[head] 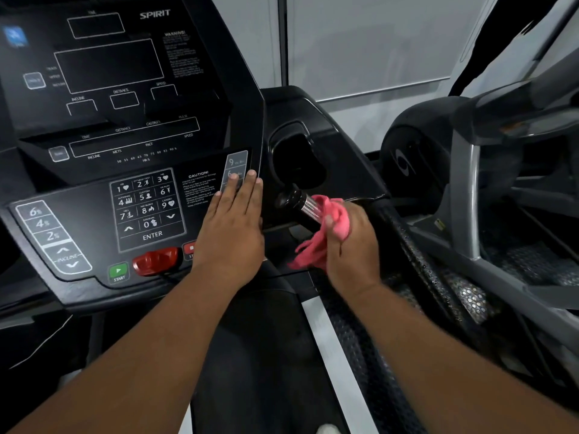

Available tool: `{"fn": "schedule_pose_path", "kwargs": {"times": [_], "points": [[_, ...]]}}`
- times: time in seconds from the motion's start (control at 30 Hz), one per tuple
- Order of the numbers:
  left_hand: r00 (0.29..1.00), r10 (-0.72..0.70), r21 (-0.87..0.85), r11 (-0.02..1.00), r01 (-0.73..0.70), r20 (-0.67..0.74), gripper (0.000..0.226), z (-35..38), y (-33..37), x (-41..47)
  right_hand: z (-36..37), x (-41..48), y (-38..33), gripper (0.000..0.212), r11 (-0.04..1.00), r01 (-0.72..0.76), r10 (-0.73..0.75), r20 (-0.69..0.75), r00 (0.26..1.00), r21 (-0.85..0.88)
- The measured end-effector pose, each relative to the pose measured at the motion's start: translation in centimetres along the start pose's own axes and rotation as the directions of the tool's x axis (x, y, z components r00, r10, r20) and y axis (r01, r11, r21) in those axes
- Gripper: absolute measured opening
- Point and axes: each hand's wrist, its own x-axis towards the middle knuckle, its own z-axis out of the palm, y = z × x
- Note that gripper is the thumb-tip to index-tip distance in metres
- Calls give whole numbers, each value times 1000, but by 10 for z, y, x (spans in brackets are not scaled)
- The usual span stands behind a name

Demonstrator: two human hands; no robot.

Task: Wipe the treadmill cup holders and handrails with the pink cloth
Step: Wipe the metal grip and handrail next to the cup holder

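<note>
Right hand point(351, 242) clenched around pink cloth point(326, 233), wrapped on the black handrail grip point(297, 205) below the cup holder point(294, 158). Left hand point(232, 227) flat, fingers extended, resting on the console point(94, 214).

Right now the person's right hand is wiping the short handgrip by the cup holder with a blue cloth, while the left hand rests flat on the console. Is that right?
Almost. The cloth is pink, not blue, as the head view shows. The rest holds: the right hand wraps it around the short handgrip just below the cup holder, and the left hand lies flat and open on the console.
</note>
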Motion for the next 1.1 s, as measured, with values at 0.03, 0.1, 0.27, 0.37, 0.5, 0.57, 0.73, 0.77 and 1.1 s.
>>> {"fn": "schedule_pose_path", "kwargs": {"times": [0.03,0.1,0.27,0.37,0.5,0.57,0.73,0.77,1.1], "points": [[1000,-4,1,1000,4,-1,63,0,0,0,7,-13,2,37,999,43,-43,-11,999,-34],[1000,-5,3,1000,5,0,63,0,1,0,20,-33,4,53,977,138,-141,-6,990,-165],[998,5,4,1000,-5,55,79,-2,-2,-1,32,-17,-19,54,887,415,-410,65,910,-203],[996,9,12,1000,-11,88,87,-7,0,0,29,7,-34,48,898,415,-408,77,910,-148],[998,-5,2,1000,5,63,76,-5,0,1,14,27,-45,43,971,238,-231,143,962,-26],[998,-3,18,1000,2,56,73,-3,-1,0,11,36,-47,35,999,24,-30,142,989,46],[998,2,-30,1000,0,65,74,-6,0,1,4,45,-43,34,966,-257,260,170,951,-39],[998,4,-30,1000,-2,60,75,-5,0,0,2,42,-39,34,955,-292,296,153,943,-46],[1000,6,1,1000,-6,28,70,-5,1,0,17,-8,-23,42,1000,4,-4,-13,1000,-21]]}}
